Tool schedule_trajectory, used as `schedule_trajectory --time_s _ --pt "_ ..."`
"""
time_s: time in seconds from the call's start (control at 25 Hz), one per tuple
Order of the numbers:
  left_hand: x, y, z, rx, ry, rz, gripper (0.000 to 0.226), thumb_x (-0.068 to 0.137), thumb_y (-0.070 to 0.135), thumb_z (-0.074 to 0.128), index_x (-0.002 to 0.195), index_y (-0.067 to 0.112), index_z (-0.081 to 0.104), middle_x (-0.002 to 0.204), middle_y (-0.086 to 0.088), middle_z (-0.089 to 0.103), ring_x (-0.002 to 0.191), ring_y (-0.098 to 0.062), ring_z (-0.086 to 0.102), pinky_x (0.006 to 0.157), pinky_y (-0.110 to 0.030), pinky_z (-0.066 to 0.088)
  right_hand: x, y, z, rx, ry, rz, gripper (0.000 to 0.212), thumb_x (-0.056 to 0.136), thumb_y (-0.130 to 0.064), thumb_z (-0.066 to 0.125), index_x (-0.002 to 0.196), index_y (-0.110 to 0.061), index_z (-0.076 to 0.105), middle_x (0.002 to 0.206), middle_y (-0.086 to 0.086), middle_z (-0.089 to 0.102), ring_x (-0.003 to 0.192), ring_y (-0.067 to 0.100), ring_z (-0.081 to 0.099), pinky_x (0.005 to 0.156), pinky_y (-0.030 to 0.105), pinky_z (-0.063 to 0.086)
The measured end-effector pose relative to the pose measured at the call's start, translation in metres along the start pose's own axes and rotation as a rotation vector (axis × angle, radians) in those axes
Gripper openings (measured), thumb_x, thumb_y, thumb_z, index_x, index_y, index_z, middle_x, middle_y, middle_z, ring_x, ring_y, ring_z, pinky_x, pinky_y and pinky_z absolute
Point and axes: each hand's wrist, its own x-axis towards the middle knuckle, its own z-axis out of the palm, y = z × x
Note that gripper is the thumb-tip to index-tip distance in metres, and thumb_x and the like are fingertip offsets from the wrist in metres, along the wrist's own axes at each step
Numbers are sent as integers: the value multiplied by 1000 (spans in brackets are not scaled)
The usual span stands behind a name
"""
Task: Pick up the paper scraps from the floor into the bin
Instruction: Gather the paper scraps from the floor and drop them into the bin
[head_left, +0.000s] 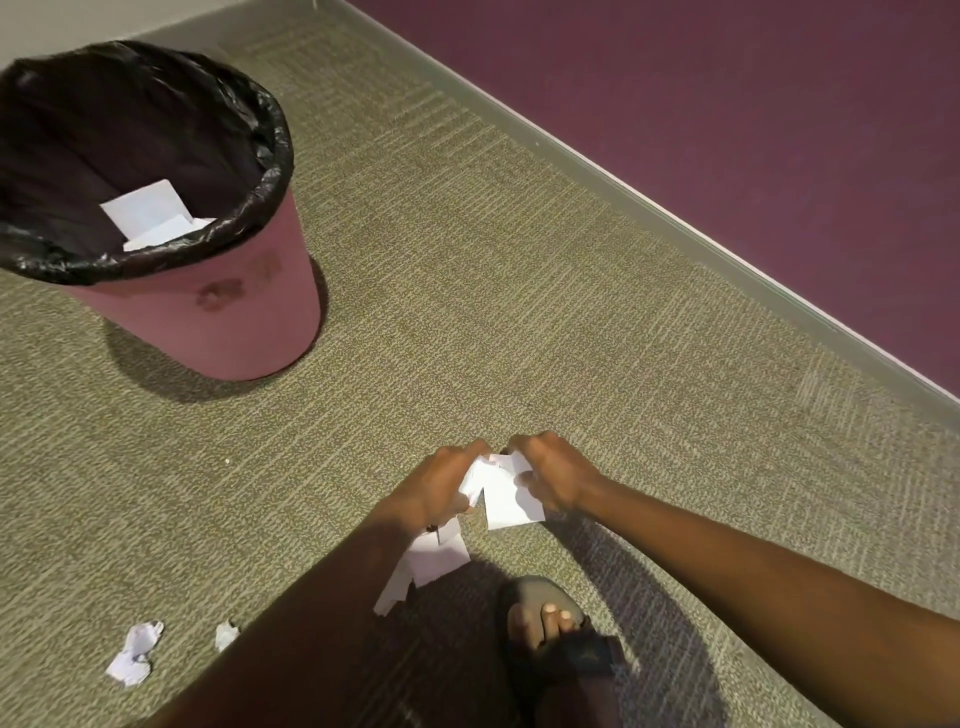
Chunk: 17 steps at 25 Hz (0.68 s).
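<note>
Olive carpet (493, 291) is filling the frame; at lower centre, paper scraps (501, 493) are being gripped by curled fingers of the left hand (441, 483) and right hand (558, 478); a pink bin (218, 317) is standing upper left.

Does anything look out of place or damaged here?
Yes. Littering the carpet: a crumpled scrap, a tiny scrap beside it, torn pieces by the left hand. The pink bin has a dark smudge on its wall.
</note>
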Motion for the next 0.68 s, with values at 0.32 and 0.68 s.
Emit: schedule_trajectory --time_s 0.32,0.68 --pt "-36 -20 -55 -171 249 -91 67 76 7 79 128 27 42 94 -5 65 75 -15 61 64 -33 56 4 -43 -32 -42 152 -111 10 86 0 58 95 -5 58 82 9 65 67 24 63 49 32 46" --pt "-124 6 -202 -311 690 -38 73 65 15 88 121 34 48 106 -2 60 98 -27 55 80 -40 51 34 -123 -146 209 716 -348 9 91 -11 63 96 -6 58 85 5 62 70 18 54 56 26 42"
